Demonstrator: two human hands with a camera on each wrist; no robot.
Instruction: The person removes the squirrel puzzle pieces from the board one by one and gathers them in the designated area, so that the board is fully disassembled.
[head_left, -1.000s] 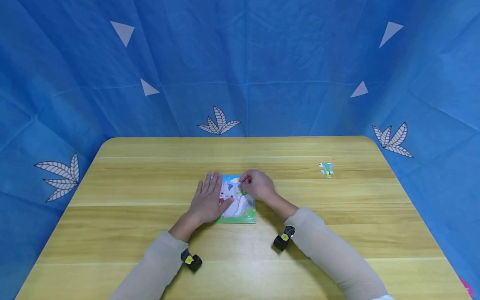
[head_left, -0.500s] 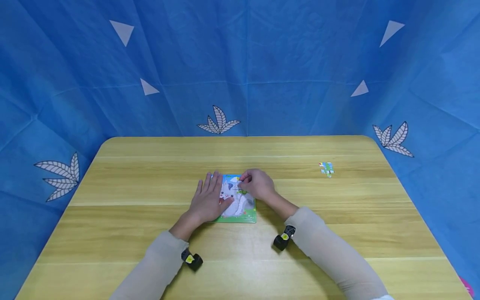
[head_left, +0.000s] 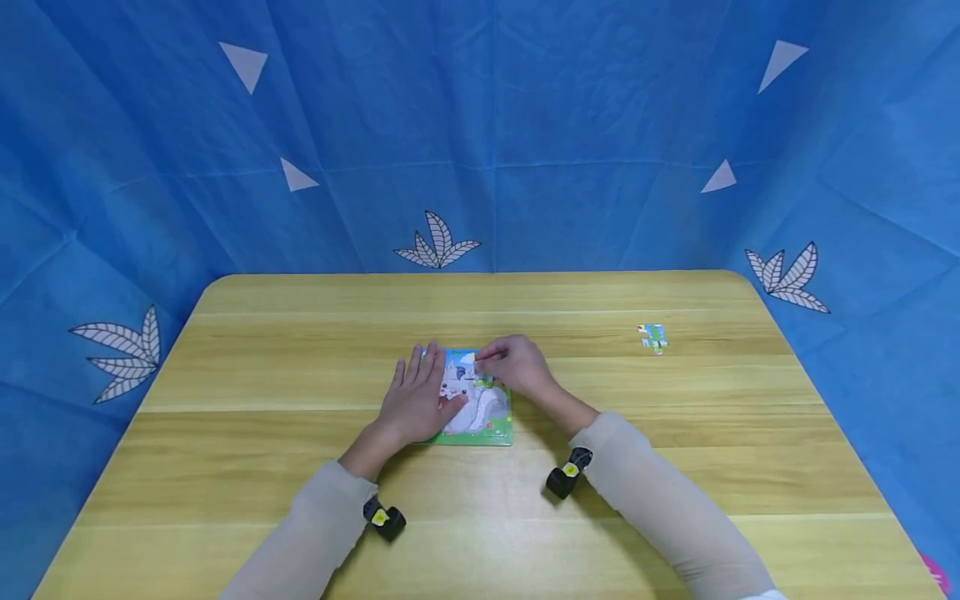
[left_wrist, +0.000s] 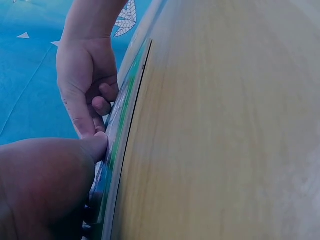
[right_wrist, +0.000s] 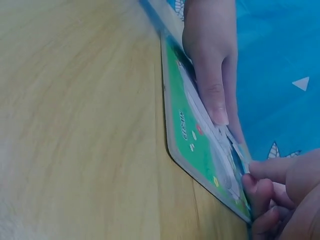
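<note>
A jigsaw puzzle board (head_left: 491,435) with a white cartoon animal and a green border lies at mid-table. My left hand (head_left: 411,406) rests flat across its left side, fingers straight and thumb over the picture. Over the upper right part of the board, my right hand (head_left: 517,365) pinches a small puzzle piece (right_wrist: 240,151) between thumb and fingers. That piece is tilted up from the picture and mostly covered by the fingertips. Seen from the left wrist, the right hand's curled fingers hang right at the board's surface.
Farther right on the wooden table (head_left: 600,542) lies a small cluster of loose puzzle pieces (head_left: 654,337), blue and green. A blue curtain (head_left: 495,125) with white triangles and leaf prints hangs behind the table and along its sides.
My right hand has shifted slightly up and to the left over the board, still pinching the puzzle piece. The left hand stays in place.
</note>
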